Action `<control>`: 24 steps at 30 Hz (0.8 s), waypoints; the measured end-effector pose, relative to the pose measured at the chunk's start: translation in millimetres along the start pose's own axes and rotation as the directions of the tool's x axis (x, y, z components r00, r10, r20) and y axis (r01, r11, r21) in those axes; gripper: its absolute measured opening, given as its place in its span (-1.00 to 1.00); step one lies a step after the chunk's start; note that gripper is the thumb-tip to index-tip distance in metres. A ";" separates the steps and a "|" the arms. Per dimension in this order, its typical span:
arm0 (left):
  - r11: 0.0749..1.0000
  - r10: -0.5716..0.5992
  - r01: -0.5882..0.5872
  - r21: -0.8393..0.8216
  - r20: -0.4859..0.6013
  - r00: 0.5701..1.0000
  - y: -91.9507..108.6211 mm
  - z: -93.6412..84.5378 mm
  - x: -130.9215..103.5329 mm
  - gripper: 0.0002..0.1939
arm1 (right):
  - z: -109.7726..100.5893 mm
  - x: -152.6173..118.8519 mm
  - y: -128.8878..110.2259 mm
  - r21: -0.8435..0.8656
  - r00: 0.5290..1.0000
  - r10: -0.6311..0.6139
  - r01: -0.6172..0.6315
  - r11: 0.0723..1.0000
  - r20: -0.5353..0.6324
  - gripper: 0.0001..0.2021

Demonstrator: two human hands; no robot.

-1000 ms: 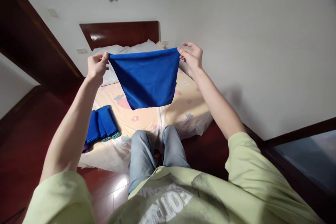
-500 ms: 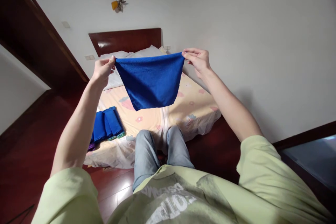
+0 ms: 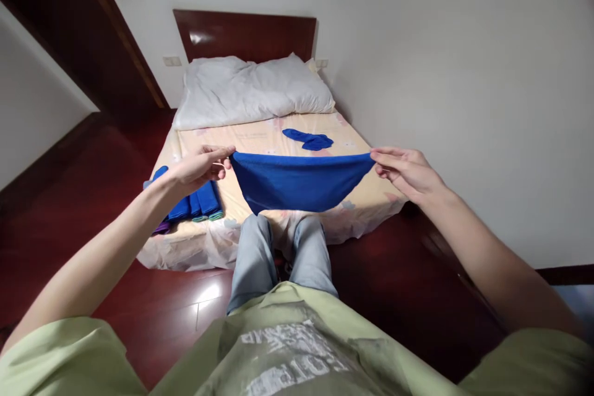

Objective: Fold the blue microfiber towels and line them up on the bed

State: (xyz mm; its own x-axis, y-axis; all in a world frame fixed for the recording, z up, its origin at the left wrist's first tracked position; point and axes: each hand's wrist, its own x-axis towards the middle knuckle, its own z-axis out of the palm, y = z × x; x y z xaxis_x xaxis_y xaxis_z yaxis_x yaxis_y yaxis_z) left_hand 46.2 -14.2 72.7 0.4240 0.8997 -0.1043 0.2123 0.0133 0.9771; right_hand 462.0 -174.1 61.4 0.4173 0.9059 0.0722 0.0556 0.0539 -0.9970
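A blue towel (image 3: 301,180) hangs stretched between my two hands, above the near part of the bed. My left hand (image 3: 200,168) pinches its upper left corner between thumb and fingers. At the opposite upper corner, my right hand (image 3: 408,172) grips the cloth in the same way. The top edge is pulled nearly straight, while the lower part sags toward my knees. Behind it, a crumpled blue cloth (image 3: 312,138) lies on the bed. Several folded blue towels (image 3: 206,201) rest at the bed's near left, partly hidden by my left forearm.
The bed (image 3: 227,139) has a peach flowered sheet and a white quilt or pillows (image 3: 250,90) against the dark wooden headboard (image 3: 250,34). A wall (image 3: 464,74) runs along the right. My knees (image 3: 255,241) are at the bed's near edge, over a reddish wooden floor (image 3: 195,297).
Both hands have come down with the blue towel and moved slightly farther apart. My view has tilted downward, and the crumpled cloth behind the towel now shows.
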 end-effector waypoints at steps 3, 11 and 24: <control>0.995 -0.080 0.081 -0.050 0.017 0.997 -21.2 -0.8 13.0 -0.66 | 3.4 19.0 20.3 0.010 0.998 0.066 -0.066 0.998 0.008 -0.62; 0.976 -0.167 0.157 -0.149 -0.053 0.985 -74.2 -10.7 89.7 -0.69 | 58.6 115.2 77.1 0.070 0.981 0.192 -0.195 0.978 0.040 -0.77; 0.909 0.413 -0.357 0.216 -0.339 0.846 -120.0 -39.3 182.4 -0.53 | 115.5 214.7 162.1 0.057 0.967 -0.245 0.249 0.967 -0.074 -0.56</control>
State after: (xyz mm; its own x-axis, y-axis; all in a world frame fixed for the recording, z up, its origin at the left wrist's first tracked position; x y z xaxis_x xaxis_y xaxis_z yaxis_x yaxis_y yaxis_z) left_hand 63.4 165.4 -56.3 0.1478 0.9140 0.3778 0.2314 -0.4033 0.8853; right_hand 455.8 77.7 -87.9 0.4571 0.8314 0.3159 0.1064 0.3016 -0.9475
